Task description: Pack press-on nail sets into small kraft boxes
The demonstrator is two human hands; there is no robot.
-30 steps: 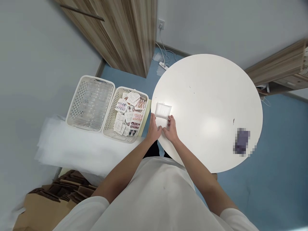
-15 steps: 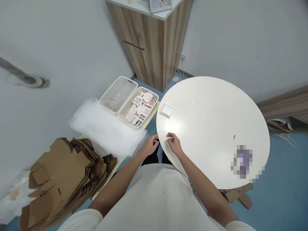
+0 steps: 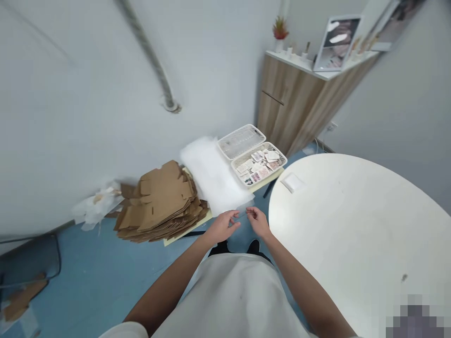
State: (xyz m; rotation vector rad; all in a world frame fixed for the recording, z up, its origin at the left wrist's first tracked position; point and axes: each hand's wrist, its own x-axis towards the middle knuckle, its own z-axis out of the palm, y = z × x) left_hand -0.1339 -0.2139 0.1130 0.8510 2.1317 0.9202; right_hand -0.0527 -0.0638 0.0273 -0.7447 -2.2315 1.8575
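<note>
My left hand (image 3: 222, 226) hovers past the front edge of the stack of white foam sheets (image 3: 214, 171), thumb and fingers apart and holding nothing. To its right is my right hand (image 3: 259, 222), fingers loosely bent and apart, with nothing visible in it. Its fingertips are close to a thin translucent corner of the sheets; whether they touch it I cannot tell. A small white wrapped packet (image 3: 293, 182) lies on the left rim of the round white table (image 3: 352, 225), beyond my right hand.
Flattened cardboard boxes (image 3: 165, 192) are piled left of the foam sheets. Behind the sheets are two white baskets: one basket (image 3: 243, 141) with clear contents, another basket (image 3: 283, 160) full of printed cards (image 3: 262, 164). A wood-grain cabinet (image 3: 292, 108) stands in the corner.
My view has swung left, so the cardboard and foam sheets now lie nearer the middle. Both hands have shifted from the table's edge toward the foam sheets. The packet has stayed on the table.
</note>
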